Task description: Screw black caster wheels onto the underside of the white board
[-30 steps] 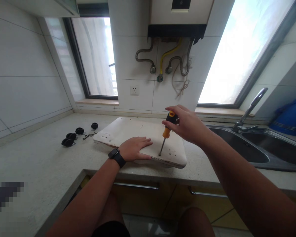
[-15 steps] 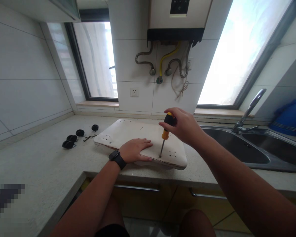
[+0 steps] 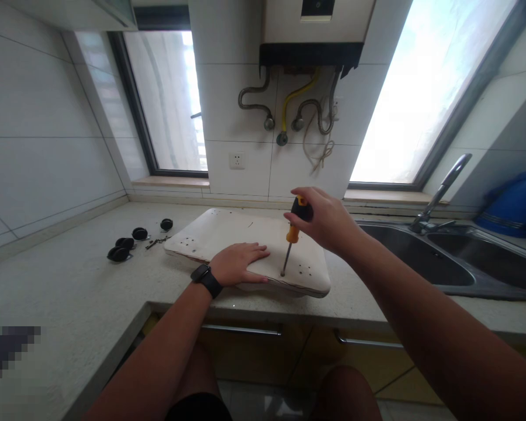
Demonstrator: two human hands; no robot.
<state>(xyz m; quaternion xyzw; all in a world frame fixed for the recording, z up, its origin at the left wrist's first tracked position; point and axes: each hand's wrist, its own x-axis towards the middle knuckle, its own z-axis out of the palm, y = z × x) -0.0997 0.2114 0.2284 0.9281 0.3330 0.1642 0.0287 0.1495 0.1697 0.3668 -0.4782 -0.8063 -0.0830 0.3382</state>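
Note:
My right hand [image 3: 322, 217] grips a screwdriver [image 3: 293, 233] with a black and yellow-orange handle. Its shaft slants down, and the tip meets a screw or hole near the front edge of a white board-like piece [image 3: 228, 230] with rounded corners. My left hand [image 3: 239, 264] lies flat on that piece, fingers spread, just left of the tip. Groups of small holes mark its corners. To its left, several black caster wheels [image 3: 118, 253] rest on the countertop beside a small heap of screws [image 3: 158, 241].
A stone countertop [image 3: 87, 292] runs beneath everything, its front edge above drawers with metal handles [image 3: 241, 331]. On the right are a double sink [image 3: 403, 257] and a faucet [image 3: 440, 193]. A water heater [image 3: 311, 52] with hoses hangs on the wall; a blue item [image 3: 515, 202] sits far right.
The camera view has shifted slightly. My right hand's grip on the screwdriver has turned a little, with the tip at about the same spot; my left hand stays flat on the white piece.

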